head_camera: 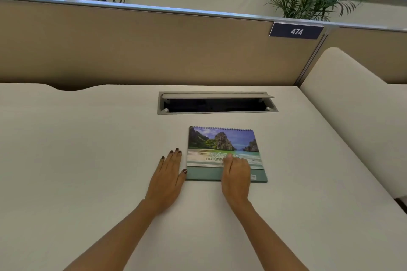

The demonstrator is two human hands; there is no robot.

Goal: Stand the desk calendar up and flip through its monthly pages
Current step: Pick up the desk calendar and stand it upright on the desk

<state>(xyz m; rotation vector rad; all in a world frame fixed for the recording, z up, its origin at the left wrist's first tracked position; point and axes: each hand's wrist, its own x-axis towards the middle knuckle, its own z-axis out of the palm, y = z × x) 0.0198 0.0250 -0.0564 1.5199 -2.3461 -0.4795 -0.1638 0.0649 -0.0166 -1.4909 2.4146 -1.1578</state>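
Note:
The desk calendar (220,145) lies flat on the white desk (88,149). Its cover shows a beach with green cliffs, its spiral binding runs along the far edge, and a teal base sticks out at the near edge. My right hand (236,174) rests on the calendar's near edge, fingers bent over the cover; whether it grips the cover I cannot tell. My left hand (168,178) lies flat on the desk just left of the calendar, fingers together, thumb touching the calendar's near left corner.
A grey cable hatch (217,103) with its lid raised opens in the desk just beyond the calendar. A beige partition (154,50) with a "474" sign (296,31) stands behind. Plants rise past it. A cream side panel (352,105) borders the right.

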